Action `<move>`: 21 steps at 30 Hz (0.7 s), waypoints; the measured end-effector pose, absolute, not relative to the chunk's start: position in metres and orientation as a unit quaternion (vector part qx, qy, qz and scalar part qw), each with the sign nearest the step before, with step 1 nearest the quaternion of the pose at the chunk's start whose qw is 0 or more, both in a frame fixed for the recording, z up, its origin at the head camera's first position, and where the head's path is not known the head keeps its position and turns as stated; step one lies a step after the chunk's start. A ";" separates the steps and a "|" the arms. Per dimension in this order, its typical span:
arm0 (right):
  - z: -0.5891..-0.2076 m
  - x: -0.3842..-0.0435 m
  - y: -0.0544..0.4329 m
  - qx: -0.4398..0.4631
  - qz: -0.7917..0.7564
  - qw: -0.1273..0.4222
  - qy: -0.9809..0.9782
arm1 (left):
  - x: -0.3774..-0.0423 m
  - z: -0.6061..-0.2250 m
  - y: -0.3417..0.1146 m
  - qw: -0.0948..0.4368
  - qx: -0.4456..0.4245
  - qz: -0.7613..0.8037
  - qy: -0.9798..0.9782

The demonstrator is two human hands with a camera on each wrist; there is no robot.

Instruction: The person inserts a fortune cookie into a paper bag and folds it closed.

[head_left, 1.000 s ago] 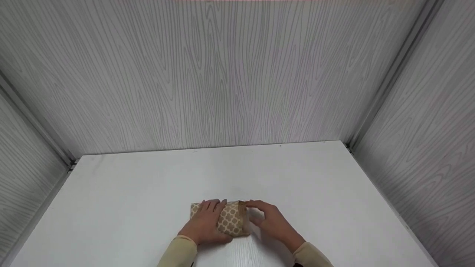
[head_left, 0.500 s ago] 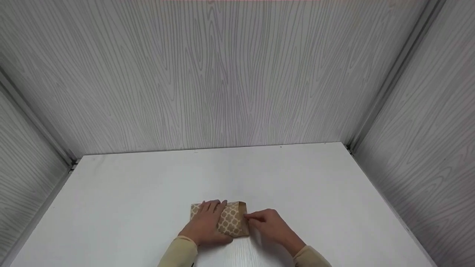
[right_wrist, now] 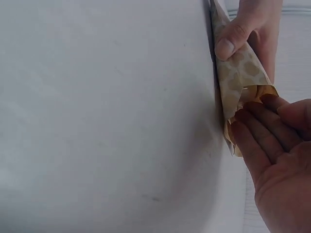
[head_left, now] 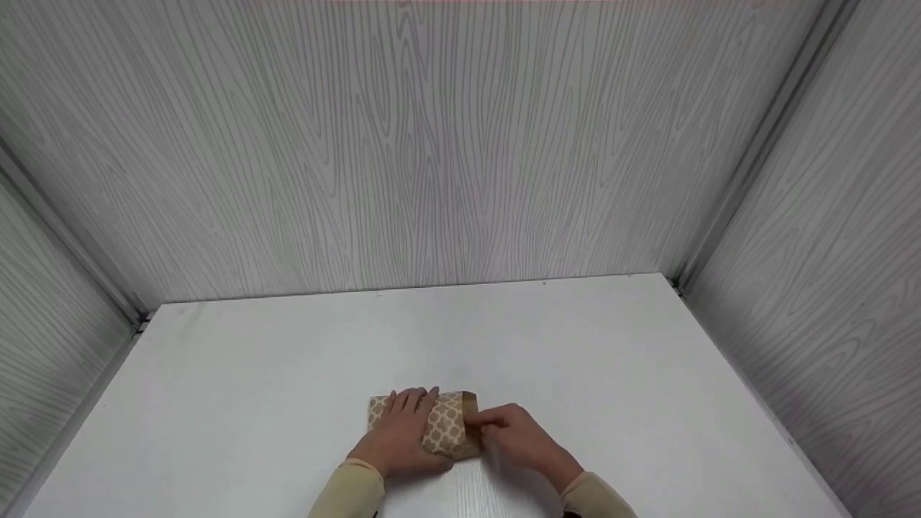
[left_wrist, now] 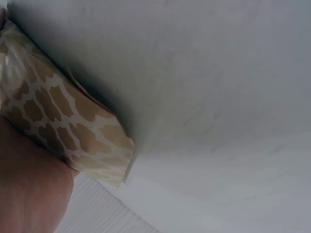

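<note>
A tan paper bag (head_left: 446,426) with a pale quatrefoil pattern lies flat on the white table, its mouth facing right. My left hand (head_left: 401,440) is spread over the bag and presses on it, the thumb along the near edge. At the mouth, my right hand (head_left: 514,437) has its fingertips just inside. In the right wrist view, the right hand's fingers (right_wrist: 262,133) are nearly straight, their tips hidden by the paper rim. A pale, rounded thing (right_wrist: 249,92) shows inside the mouth. The left wrist view has the bag's patterned side (left_wrist: 58,116) beside the left hand (left_wrist: 29,179).
White tabletop (head_left: 288,352) surrounds the bag on all sides. A grey wood-grain panel (head_left: 432,144) stands along its back edge. Similar panels rise at the left (head_left: 50,345) and right (head_left: 827,252).
My right hand went from beside the far part of the bag's mouth to its middle, then moved left so that the fingertips entered. The left hand has stayed on the bag.
</note>
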State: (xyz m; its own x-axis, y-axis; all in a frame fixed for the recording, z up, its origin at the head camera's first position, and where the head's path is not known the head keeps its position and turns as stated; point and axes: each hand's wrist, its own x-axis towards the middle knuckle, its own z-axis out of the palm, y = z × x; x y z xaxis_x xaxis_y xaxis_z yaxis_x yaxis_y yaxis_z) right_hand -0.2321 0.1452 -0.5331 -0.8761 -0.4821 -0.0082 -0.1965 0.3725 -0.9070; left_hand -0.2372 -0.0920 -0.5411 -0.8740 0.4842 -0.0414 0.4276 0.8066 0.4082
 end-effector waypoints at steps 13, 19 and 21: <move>-0.532 -0.230 0.145 -0.207 -0.540 0.169 0.798 | -0.237 -0.539 -0.091 0.084 0.238 0.210 0.945; -0.533 -0.228 0.137 -0.153 -0.653 0.251 0.698 | -0.239 -0.543 -0.091 0.083 0.233 0.198 0.948; -0.534 -0.227 0.135 -0.137 -0.691 0.277 0.654 | -0.239 -0.543 -0.090 0.079 0.232 0.186 0.952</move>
